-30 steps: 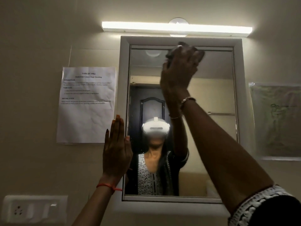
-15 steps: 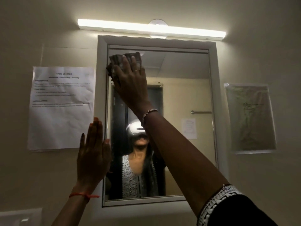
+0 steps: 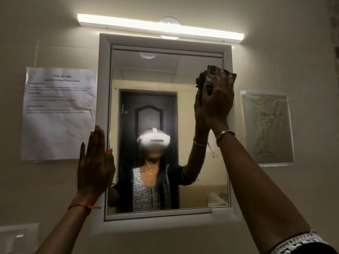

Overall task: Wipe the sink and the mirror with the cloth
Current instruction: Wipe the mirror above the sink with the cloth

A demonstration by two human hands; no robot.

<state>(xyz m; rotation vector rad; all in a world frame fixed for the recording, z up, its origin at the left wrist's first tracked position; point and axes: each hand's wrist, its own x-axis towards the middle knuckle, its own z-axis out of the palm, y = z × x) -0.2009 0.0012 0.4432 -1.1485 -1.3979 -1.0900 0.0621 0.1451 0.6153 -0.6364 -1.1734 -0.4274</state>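
Note:
A wall mirror (image 3: 183,74) in a white frame fills the middle of the view. My right hand (image 3: 218,101) presses a dark crumpled cloth (image 3: 211,75) flat against the glass near its upper right edge, fingers spread over the cloth. My left hand (image 3: 95,162) lies flat with straight fingers on the frame's left side, at mid height. The sink is out of view.
A lit tube light (image 3: 159,27) runs above the mirror. A printed sheet (image 3: 58,112) is taped to the wall at left, a drawing in a plastic sleeve (image 3: 267,127) at right. A switch plate (image 3: 16,237) sits at lower left.
My right hand has swept the cloth from the mirror's upper left across to its upper right edge. My left hand has stayed on the left frame.

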